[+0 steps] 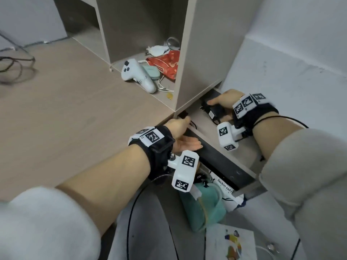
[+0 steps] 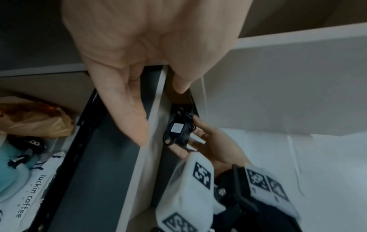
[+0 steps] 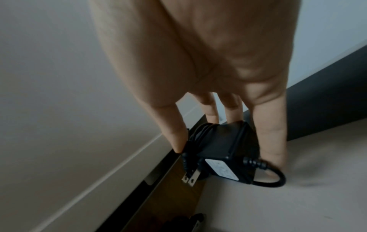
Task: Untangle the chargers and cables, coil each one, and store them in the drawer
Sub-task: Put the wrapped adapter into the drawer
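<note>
Under the beige desk, my right hand (image 1: 223, 102) is holding the black charger (image 3: 224, 150) low inside the open drawer (image 2: 147, 157), my left hand (image 1: 180, 134) is resting open on its edge, and the cord might uncoil if I drop it.

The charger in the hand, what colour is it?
The charger is black with a small white label; the right wrist view shows it best.

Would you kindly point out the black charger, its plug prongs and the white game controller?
charger (image 3: 224, 146), right wrist view, top face of its body.
prongs (image 3: 189, 179), right wrist view, metal blades.
controller (image 1: 131, 72), head view, middle of its body.
</note>
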A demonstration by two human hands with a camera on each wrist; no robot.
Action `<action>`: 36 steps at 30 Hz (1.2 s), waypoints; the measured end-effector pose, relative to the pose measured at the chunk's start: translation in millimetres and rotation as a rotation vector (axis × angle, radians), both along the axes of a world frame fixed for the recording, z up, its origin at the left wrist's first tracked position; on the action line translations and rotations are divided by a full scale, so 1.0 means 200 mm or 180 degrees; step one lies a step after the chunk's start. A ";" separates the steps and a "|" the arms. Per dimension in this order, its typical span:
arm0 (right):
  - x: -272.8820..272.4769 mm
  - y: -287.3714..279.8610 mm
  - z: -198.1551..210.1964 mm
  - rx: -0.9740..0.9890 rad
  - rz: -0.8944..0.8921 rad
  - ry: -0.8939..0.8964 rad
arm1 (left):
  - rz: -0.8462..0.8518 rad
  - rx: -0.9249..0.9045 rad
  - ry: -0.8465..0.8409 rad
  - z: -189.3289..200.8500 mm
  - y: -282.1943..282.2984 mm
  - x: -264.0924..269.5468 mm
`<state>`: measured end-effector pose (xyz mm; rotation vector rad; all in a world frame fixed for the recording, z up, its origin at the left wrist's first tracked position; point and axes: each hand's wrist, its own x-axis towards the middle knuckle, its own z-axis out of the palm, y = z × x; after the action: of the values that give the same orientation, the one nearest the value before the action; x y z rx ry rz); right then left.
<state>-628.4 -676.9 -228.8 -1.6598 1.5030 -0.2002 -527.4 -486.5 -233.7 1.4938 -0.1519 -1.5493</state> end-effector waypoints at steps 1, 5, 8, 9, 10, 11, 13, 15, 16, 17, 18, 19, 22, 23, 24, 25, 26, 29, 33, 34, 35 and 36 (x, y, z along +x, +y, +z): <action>0.04 0.00 0.01 -0.0068 0.0083 0.0112 | 0.0039 0.0035 -0.0035 -0.02 -0.03 -0.01; 0.11 -0.07 -0.08 -0.0035 0.0192 0.0154 | -0.0036 0.0172 -0.0200 -0.12 -0.09 -0.01; 0.16 -0.10 -0.14 0.0082 0.0305 0.0134 | -0.0148 0.0203 -0.0291 -0.17 -0.11 0.01; 0.17 -0.09 -0.14 0.0156 0.0337 0.0041 | -0.0182 0.0209 -0.0290 -0.17 -0.11 0.03; 0.19 -0.10 -0.15 0.0199 0.0337 -0.0002 | -0.0223 0.0219 -0.0270 -0.16 -0.10 0.04; 0.20 -0.10 -0.16 0.0183 0.0361 -0.0051 | -0.0266 0.0233 -0.0251 -0.16 -0.10 0.05; 0.21 -0.15 -0.19 0.0115 0.0502 -0.0005 | -0.0336 0.0264 -0.0242 -0.15 -0.10 0.07; 0.22 -0.23 -0.24 0.0200 0.0611 0.0040 | -0.0379 0.0292 -0.0270 -0.15 -0.11 0.07; 0.22 -0.24 -0.25 0.0259 0.0603 -0.0025 | -0.0388 0.0297 -0.0294 -0.16 -0.11 0.07; 0.23 -0.22 -0.25 0.0288 0.0583 -0.0096 | -0.0405 0.0301 -0.0318 -0.16 -0.11 0.07; 0.23 -0.17 -0.22 0.0311 0.0598 -0.0153 | -0.0429 0.0307 -0.0339 -0.16 -0.11 0.07; 0.22 -0.12 -0.19 0.0356 0.0635 -0.0206 | -0.0449 0.0307 -0.0358 -0.17 -0.11 0.07; 0.21 -0.10 -0.18 0.0533 0.0816 -0.0301 | -0.0479 0.0282 -0.0417 -0.17 -0.12 0.07; 0.21 -0.10 -0.18 0.0569 0.0847 -0.0281 | -0.0490 0.0270 -0.0433 -0.18 -0.12 0.07; 0.20 -0.10 -0.18 0.0612 0.0860 -0.0285 | -0.0509 0.0262 -0.0440 -0.18 -0.12 0.08; 0.19 -0.10 -0.18 0.0664 0.0857 -0.0295 | -0.0520 0.0260 -0.0443 -0.19 -0.12 0.08; 0.19 -0.10 -0.17 0.0690 0.0850 -0.0310 | -0.0521 0.0261 -0.0441 -0.19 -0.12 0.08; 0.19 -0.10 -0.17 0.0614 0.0859 -0.0176 | -0.0508 0.0247 -0.0445 -0.19 -0.12 0.08; 0.20 -0.09 -0.16 0.0302 0.0832 0.0235 | -0.0527 0.0222 -0.0493 -0.19 -0.11 0.08; 0.19 -0.08 -0.16 0.0175 0.0823 0.0371 | -0.0537 0.0214 -0.0517 -0.18 -0.11 0.08; 0.17 -0.09 -0.16 0.0041 0.0838 0.0499 | -0.0541 0.0203 -0.0549 -0.18 -0.11 0.07; 0.16 -0.09 -0.15 -0.0071 0.0859 0.0623 | -0.0529 0.0193 -0.0570 -0.18 -0.11 0.07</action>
<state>-596.7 -694.9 -258.0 -1.9243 1.4012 0.0950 -513.7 -508.8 -269.9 1.7037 -0.3432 -1.5600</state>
